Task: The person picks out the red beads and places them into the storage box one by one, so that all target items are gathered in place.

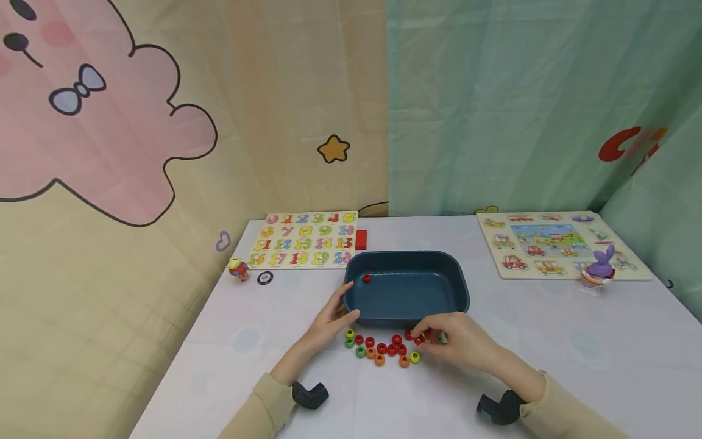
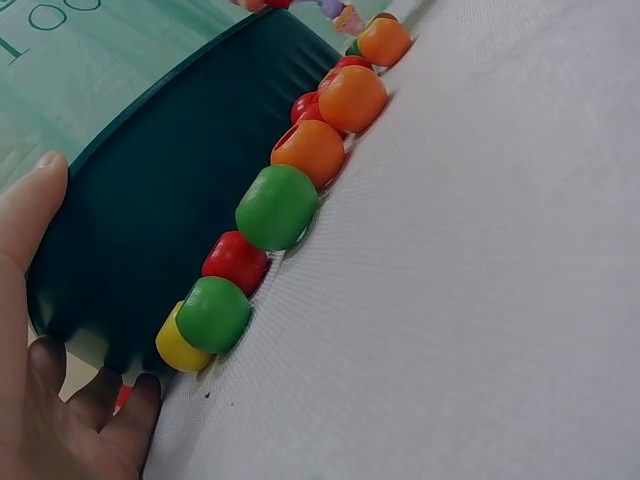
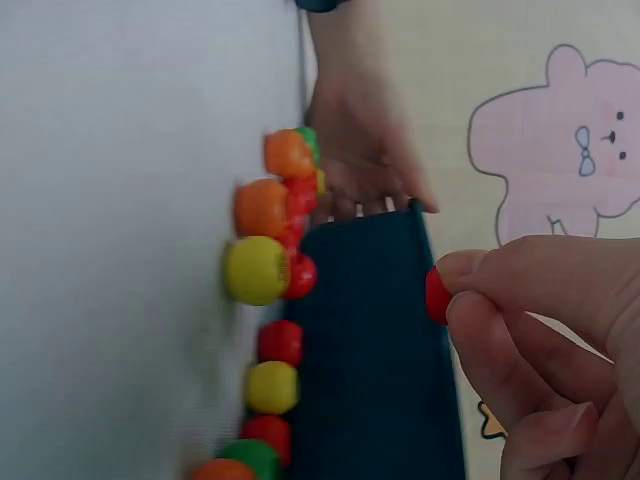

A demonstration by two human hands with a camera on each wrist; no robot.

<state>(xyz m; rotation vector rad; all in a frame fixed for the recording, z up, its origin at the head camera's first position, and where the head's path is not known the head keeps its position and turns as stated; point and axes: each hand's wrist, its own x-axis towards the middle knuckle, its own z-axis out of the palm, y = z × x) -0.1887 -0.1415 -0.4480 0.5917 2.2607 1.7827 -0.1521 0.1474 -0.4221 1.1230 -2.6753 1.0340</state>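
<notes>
A dark blue rectangular tray (image 1: pixel 406 318) stands on the table with one red bead (image 1: pixel 367 278) inside, at its back left. My left hand (image 1: pixel 329 320) holds the tray's left end, thumb at the front wall and fingers along the side. In the right wrist view, my right hand (image 3: pixel 560 340) pinches a red bead (image 3: pixel 437 296) between thumb and fingertip, close to the tray's rim. In front of the tray lies a loose row of round beads: red, orange (image 1: pixel 379 360), green (image 2: pixel 277 208) and yellow (image 1: pixel 415 357). The right hand covers some of them in the head view.
A number puzzle board (image 1: pixel 304 241) lies at the back left, with a red block (image 1: pixel 361 239) beside it. Near it are a small figure (image 1: pixel 238 269) and a round disc (image 1: pixel 265 278). At the back right, a purple toy (image 1: pixel 600 266) stands by a vehicle puzzle board (image 1: pixel 496 256).
</notes>
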